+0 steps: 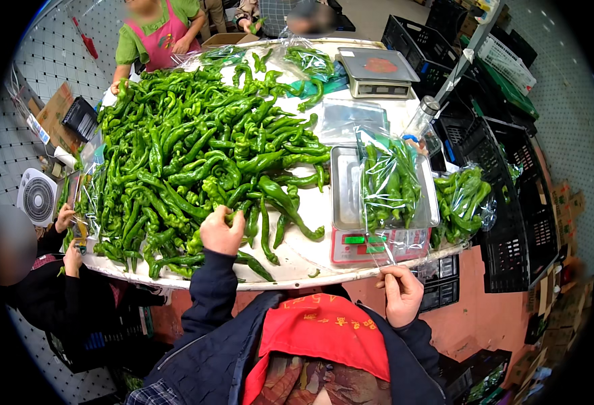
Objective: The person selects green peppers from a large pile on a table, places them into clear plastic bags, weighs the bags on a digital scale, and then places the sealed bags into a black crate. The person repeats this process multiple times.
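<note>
A large heap of long green peppers covers the left and middle of the white table. At its near edge my left hand is closed, its curled fingertips on a green pepper. A clear plastic bag filled with green peppers lies on the metal pan of the red-and-white scale, at the right of the table. Its mouth hangs over the scale's lit green display toward me. My right hand, beyond the table's front edge, pinches the end of that bag between thumb and fingers.
Another bag of peppers rests right of the scale. Flat clear bags and a second scale lie farther back. Black crates stand along the right. Co-workers' hands are at the left edge; a person in a pink apron stands opposite.
</note>
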`<state>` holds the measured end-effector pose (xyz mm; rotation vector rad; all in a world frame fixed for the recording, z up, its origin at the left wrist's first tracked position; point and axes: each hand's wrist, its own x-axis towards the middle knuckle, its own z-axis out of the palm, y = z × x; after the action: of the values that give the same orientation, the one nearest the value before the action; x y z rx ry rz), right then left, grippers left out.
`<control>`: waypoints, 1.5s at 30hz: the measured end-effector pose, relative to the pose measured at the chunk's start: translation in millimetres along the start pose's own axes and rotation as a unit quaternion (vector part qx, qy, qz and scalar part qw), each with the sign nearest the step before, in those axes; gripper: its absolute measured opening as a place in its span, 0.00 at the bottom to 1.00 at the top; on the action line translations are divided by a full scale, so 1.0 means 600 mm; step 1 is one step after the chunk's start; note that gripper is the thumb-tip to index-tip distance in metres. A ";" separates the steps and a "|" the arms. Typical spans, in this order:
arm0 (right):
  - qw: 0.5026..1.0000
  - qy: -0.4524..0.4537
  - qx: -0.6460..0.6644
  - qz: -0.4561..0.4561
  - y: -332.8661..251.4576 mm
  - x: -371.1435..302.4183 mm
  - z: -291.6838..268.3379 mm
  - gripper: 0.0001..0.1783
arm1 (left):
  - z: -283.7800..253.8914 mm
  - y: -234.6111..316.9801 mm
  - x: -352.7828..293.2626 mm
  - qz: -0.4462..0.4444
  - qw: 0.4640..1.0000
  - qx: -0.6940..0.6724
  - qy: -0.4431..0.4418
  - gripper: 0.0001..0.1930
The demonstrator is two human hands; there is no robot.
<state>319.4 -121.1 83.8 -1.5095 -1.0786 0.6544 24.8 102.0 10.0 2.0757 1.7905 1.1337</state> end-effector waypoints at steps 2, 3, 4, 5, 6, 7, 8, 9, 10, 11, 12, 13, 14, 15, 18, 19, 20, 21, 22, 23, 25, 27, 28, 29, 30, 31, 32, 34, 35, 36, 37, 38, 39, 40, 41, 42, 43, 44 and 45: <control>1.000 -0.001 0.002 0.007 0.000 -0.003 0.002 0.07 | -0.040 0.016 0.008 0.096 0.991 0.076 0.060 0.12; 1.000 -0.005 0.000 0.013 -0.001 -0.004 0.003 0.07 | -0.058 0.026 0.010 0.059 0.997 0.027 0.052 0.11; 1.000 -0.009 -0.001 0.017 -0.001 -0.004 0.004 0.07 | -0.076 0.038 0.012 0.023 0.998 -0.023 0.045 0.10; 1.000 -0.020 0.009 0.022 0.000 -0.003 0.008 0.07 | -0.091 0.060 0.012 -0.067 0.984 -0.160 0.023 0.09; 0.999 -0.031 0.019 0.027 0.003 -0.003 0.012 0.07 | -0.093 0.055 0.013 -0.097 0.965 -0.243 0.005 0.10; 0.998 -0.040 0.027 0.031 0.006 -0.002 0.014 0.07 | -0.086 0.057 0.013 -0.133 0.934 -0.330 -0.019 0.10; 0.996 -0.074 0.008 0.039 0.010 0.000 0.016 0.08 | -0.075 0.060 0.012 -0.167 0.893 -0.415 -0.044 0.10; 0.993 -0.096 0.032 0.063 0.010 -0.001 0.024 0.09 | -0.064 0.060 0.005 -0.193 0.845 -0.489 -0.092 0.10; 0.988 -0.114 0.055 0.087 0.011 -0.002 0.032 0.10 | -0.049 0.064 -0.003 -0.214 0.787 -0.561 -0.144 0.11; 0.980 -0.139 0.086 0.116 0.021 -0.003 0.038 0.11 | -0.035 0.072 -0.015 -0.240 0.736 -0.606 -0.182 0.10; 0.975 -0.165 0.090 0.121 0.026 -0.001 0.042 0.14 | -0.025 0.089 -0.026 -0.252 0.698 -0.633 -0.218 0.11; 0.967 -0.171 0.133 0.137 0.026 0.003 0.048 0.18 | -0.017 0.106 -0.036 -0.255 0.664 -0.653 -0.262 0.11; 0.957 -0.176 0.176 0.152 0.026 0.005 0.054 0.23 | -0.010 0.125 -0.047 -0.257 0.627 -0.669 -0.305 0.11; 0.946 -0.175 0.241 0.127 0.040 0.005 0.060 0.28 | 0.001 0.144 -0.060 -0.252 0.598 -0.674 -0.351 0.12; 0.911 -0.122 0.385 0.084 0.047 0.007 0.072 0.37 | 0.024 0.202 -0.111 -0.243 0.532 -0.655 -0.478 0.13; 0.896 -0.116 0.418 0.094 0.050 0.002 0.061 0.33 | 0.030 0.223 -0.124 -0.237 0.509 -0.653 -0.509 0.12; 0.879 -0.111 0.452 0.103 0.053 -0.005 0.049 0.30 | 0.036 0.240 -0.134 -0.230 0.485 -0.650 -0.538 0.12; 0.862 -0.079 0.495 0.081 0.044 -0.015 0.041 0.23 | 0.045 0.249 -0.141 -0.172 0.559 -0.589 -0.557 0.12; 0.880 0.000 0.474 0.041 0.041 -0.024 0.039 0.21 | 0.052 0.257 -0.148 -0.112 0.630 -0.519 -0.567 0.12; 0.892 0.013 0.450 0.034 0.036 -0.038 0.020 0.21 | 0.051 0.276 -0.150 0.090 0.761 -0.447 -0.461 0.10; 0.917 0.025 0.398 0.010 0.022 -0.065 -0.030 0.22 | 0.063 0.295 -0.145 0.311 0.843 -0.325 -0.295 0.25; 0.964 0.049 0.257 0.033 0.058 -0.111 -0.086 0.19 | 0.072 0.317 -0.152 0.411 0.844 -0.257 -0.231 0.37; 0.970 0.061 0.226 0.067 0.062 -0.134 -0.106 0.18 | 0.082 0.322 -0.157 0.440 0.837 -0.228 -0.231 0.39; 0.973 0.046 0.199 0.108 0.064 -0.149 -0.120 0.18 | 0.093 0.331 -0.162 0.455 0.836 -0.218 -0.215 0.35; 0.974 0.029 0.171 0.149 0.063 -0.161 -0.132 0.18 | 0.105 0.337 -0.164 0.468 0.835 -0.208 -0.199 0.31; 0.972 0.016 0.143 0.188 0.066 -0.179 -0.144 0.19 | 0.124 0.337 -0.167 0.471 0.837 -0.199 -0.194 0.27; 0.978 0.002 0.058 0.199 0.100 -0.195 -0.152 0.22 | 0.141 0.338 -0.169 0.473 0.840 -0.188 -0.190 0.23; 0.970 0.005 -0.029 0.243 0.127 -0.206 -0.151 0.24 | 0.153 0.351 -0.156 0.459 0.846 -0.205 -0.178 0.10; 0.973 0.028 -0.035 0.226 0.128 -0.201 -0.144 0.24 | 0.156 0.355 -0.150 0.440 0.848 -0.236 -0.175 0.09; 0.976 0.049 -0.042 0.209 0.126 -0.189 -0.131 0.24 | 0.159 0.357 -0.144 0.421 0.850 -0.266 -0.171 0.09; 0.978 0.068 -0.047 0.189 0.126 -0.174 -0.121 0.24 | 0.153 0.360 -0.138 0.410 0.850 -0.281 -0.172 0.09; 0.980 0.068 -0.064 0.175 0.125 -0.161 -0.115 0.24 | 0.153 0.359 -0.136 0.412 0.846 -0.286 -0.178 0.09; 0.981 0.067 -0.082 0.161 0.128 -0.145 -0.112 0.25 | 0.152 0.357 -0.136 0.414 0.843 -0.291 -0.185 0.09; 0.982 0.065 -0.099 0.144 0.132 -0.129 -0.110 0.26 | 0.152 0.355 -0.136 0.415 0.840 -0.294 -0.189 0.09; 0.978 0.045 -0.146 0.141 0.135 -0.115 -0.110 0.28 | 0.153 0.354 -0.138 0.412 0.839 -0.295 -0.197 0.09; 0.978 0.021 -0.146 0.147 0.133 -0.099 -0.109 0.29 | 0.155 0.353 -0.139 0.409 0.838 -0.296 -0.206 0.09; 0.980 0.012 -0.136 0.147 0.129 -0.083 -0.104 0.30 | 0.156 0.352 -0.140 0.405 0.838 -0.297 -0.213 0.09; 0.981 0.003 -0.125 0.146 0.125 -0.068 -0.098 0.30 | 0.155 0.353 -0.138 0.400 0.839 -0.297 -0.220 0.09; 0.982 0.002 -0.142 0.121 0.126 -0.056 -0.093 0.30 | 0.151 0.357 -0.137 0.393 0.834 -0.309 -0.231 0.10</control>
<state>373.8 -173.9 19.2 -1.9087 -1.0250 0.6840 248.8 1.8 36.1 2.3596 0.2400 1.0110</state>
